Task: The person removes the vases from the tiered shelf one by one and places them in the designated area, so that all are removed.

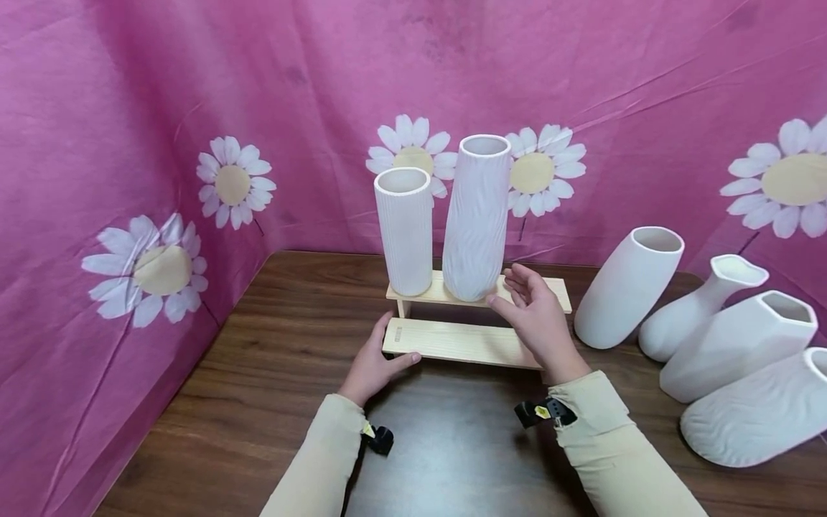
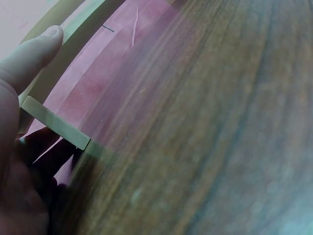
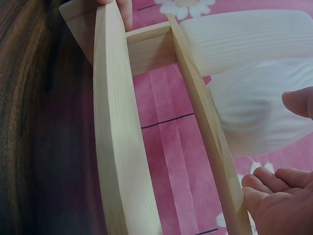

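A two-step wooden stand (image 1: 461,343) of pale wood rests on the table. My left hand (image 1: 375,366) grips the left end of its lower step; in the left wrist view, the thumb (image 2: 41,54) lies over the step and the fingers go behind the side piece. On the upper step, a ribbed white vase (image 1: 405,233) stands at the left and a taller wavy white vase (image 1: 477,219) stands beside it. My right hand (image 1: 536,312) is by the tall vase's lower right side, fingers loosely bent and apart from it in the right wrist view, touching or nearly touching the upper step.
Several white vases stand at the right of the dark wood table (image 1: 258,402): a smooth tapered vase (image 1: 627,291), a narrow-necked vase (image 1: 698,312), a faceted vase (image 1: 739,348) and a wavy-patterned vase (image 1: 749,420). A pink cloth (image 1: 310,108) with daisies hangs behind and at the left.
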The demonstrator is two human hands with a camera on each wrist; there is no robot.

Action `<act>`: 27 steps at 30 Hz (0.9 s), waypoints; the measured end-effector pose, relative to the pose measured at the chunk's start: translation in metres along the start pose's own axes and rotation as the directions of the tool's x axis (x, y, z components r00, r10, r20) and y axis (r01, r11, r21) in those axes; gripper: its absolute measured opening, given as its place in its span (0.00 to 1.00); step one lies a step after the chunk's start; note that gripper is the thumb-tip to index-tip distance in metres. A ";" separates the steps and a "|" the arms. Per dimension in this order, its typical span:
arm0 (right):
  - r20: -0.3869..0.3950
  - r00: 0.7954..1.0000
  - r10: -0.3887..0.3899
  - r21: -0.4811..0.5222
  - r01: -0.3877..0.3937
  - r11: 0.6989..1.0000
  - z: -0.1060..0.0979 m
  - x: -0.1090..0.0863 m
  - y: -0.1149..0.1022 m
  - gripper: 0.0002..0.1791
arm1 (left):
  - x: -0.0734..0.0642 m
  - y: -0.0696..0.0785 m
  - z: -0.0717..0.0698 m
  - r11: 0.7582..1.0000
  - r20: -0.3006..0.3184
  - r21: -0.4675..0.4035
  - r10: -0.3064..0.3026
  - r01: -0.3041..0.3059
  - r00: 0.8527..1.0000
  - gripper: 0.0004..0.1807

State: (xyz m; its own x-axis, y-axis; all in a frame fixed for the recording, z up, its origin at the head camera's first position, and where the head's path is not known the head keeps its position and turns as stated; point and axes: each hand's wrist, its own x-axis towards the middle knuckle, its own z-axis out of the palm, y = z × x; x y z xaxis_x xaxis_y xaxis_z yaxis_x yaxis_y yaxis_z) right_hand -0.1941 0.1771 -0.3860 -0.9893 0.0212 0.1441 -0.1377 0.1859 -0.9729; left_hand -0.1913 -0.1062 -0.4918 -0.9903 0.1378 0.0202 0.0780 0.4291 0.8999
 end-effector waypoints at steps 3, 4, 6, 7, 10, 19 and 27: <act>-0.005 1.000 -0.003 -0.009 0.003 1.000 -0.002 0.002 -0.001 0.45 | 0.002 0.002 0.001 1.000 0.003 0.000 0.014 -0.014 1.000 0.57; -0.004 1.000 -0.005 -0.009 0.005 1.000 -0.002 0.003 -0.002 0.45 | 0.003 0.002 0.002 1.000 0.004 -0.004 0.016 -0.016 1.000 0.57; 0.004 1.000 -0.002 -0.006 0.002 1.000 -0.001 0.005 -0.003 0.46 | 0.003 0.003 0.002 1.000 0.001 -0.007 0.019 -0.019 1.000 0.57; 0.012 1.000 0.003 -0.006 -0.003 1.000 -0.001 0.006 -0.003 0.46 | 0.003 0.002 0.002 1.000 0.000 -0.007 0.021 -0.021 1.000 0.57; 0.046 0.999 0.023 -0.008 -0.022 1.000 0.002 0.009 -0.004 0.50 | 0.001 0.002 0.001 1.000 -0.003 -0.011 0.020 -0.020 1.000 0.57; 0.107 0.994 0.024 -0.011 -0.023 1.000 0.003 0.019 -0.003 0.54 | -0.001 0.000 0.003 1.000 0.006 -0.009 0.015 -0.015 1.000 0.57; 0.122 0.992 0.025 -0.017 -0.023 1.000 0.012 0.028 -0.004 0.55 | -0.001 0.001 0.001 1.000 -0.009 -0.012 0.017 -0.017 1.000 0.56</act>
State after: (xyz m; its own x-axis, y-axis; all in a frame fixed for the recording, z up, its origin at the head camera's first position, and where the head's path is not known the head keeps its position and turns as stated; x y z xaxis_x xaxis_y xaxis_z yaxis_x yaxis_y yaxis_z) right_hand -0.2221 0.1654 -0.3804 -0.9908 -0.0944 0.0967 -0.1142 0.2024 -0.9726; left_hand -0.1898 -0.1055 -0.4915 -0.9898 0.1369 0.0397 0.0938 0.4159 0.9045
